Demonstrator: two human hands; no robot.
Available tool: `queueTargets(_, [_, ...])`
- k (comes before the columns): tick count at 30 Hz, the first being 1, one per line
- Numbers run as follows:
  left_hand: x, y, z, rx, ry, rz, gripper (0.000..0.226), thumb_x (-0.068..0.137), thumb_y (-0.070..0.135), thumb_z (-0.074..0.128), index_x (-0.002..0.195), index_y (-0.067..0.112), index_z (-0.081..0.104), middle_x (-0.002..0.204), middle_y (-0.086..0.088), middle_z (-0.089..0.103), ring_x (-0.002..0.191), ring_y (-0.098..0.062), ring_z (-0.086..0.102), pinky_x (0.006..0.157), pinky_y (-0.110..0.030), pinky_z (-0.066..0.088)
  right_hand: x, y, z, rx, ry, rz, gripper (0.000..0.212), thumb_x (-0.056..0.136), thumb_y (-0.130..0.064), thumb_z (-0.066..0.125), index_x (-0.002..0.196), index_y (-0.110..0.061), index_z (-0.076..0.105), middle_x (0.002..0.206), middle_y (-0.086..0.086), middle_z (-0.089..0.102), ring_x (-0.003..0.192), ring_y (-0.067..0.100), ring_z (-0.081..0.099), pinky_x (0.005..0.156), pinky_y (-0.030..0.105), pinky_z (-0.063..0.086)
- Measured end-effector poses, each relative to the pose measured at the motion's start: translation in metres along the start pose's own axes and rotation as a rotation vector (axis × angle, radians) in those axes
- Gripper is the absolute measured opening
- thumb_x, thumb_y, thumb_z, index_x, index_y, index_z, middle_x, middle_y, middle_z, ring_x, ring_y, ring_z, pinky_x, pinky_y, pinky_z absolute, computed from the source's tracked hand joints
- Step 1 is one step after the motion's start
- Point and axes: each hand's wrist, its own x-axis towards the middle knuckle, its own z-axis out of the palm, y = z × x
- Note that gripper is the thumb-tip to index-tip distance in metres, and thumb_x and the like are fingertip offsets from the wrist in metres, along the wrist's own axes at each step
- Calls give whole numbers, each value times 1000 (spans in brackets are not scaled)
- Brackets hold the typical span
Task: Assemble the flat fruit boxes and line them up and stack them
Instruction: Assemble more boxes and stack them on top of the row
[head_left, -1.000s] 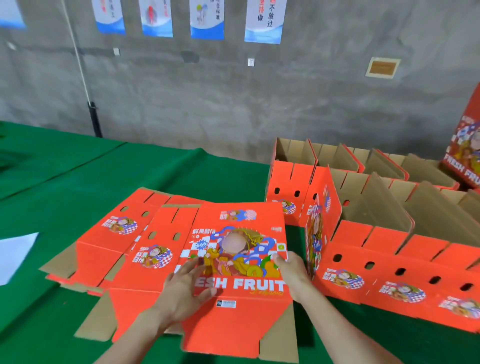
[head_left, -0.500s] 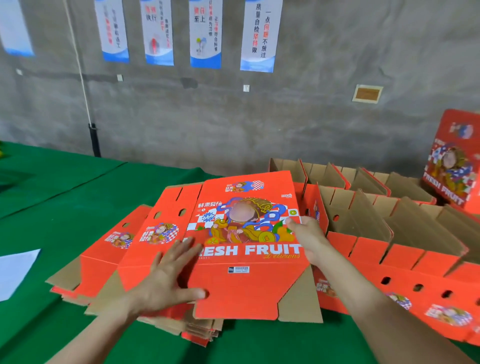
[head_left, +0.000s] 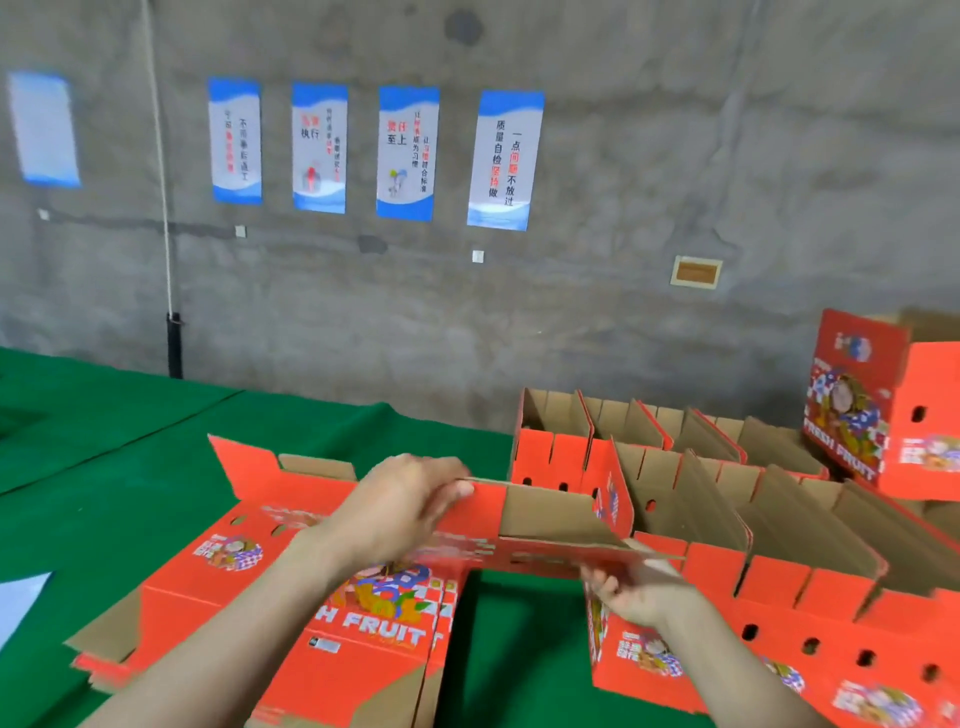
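Head view, room: a bare strip of green table (head_left: 511, 649) separates the flat stack (head_left: 218, 582) from the assembled boxes (head_left: 779, 582).
Flat box (head_left: 545, 514): held above the stack, brown side showing, its right edge near the assembled boxes.
Left hand (head_left: 400, 509): fingers curled over its far edge.
Right hand (head_left: 644, 592): pinches its near edge.

Table: I see one long surface under green cloth (head_left: 156, 467), reaching back to a grey wall.
Flat stack: a pile of unfolded orange-red fruit boxes (head_left: 218, 577) lies on the cloth close to me, printed side up.
Right of the stack: assembled boxes stand open-topped, side by side, in a near row (head_left: 836, 608) and a far row (head_left: 550, 457).
Left of the stack: a white sheet (head_left: 21, 603), well apart, cut by the frame edge.
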Motion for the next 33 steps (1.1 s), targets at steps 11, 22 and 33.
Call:
queueTargets(11, [107,35,10,75,79,-39,29,99,33,44,103,10,62,103,-19,68,101,-39,59,74,-38,41,-67,-31,-8,153,437,-727,23,95,-4,50,76,-10,60,77,16,68,52,14,65,48,22,52])
queueTargets(22, [124,122,50,-65,44,49,28,98,25,47,91,2,61,96,-20,67,96,-40,59,76,-41,43,-122,-34,-36,-326,511,-667,33,74,-29,78,77,-16,48,63,2,62,50,20,65,50,30,46])
queueTargets(33, [145,190,49,-93,-359,69,37,101,29,41,75,4,52,81,-16,64,80,-30,61,68,-35,40,-140,21,-125,-253,390,-619,16,79,-20,75,82,-10,64,65,13,67,47,19,65,49,33,54])
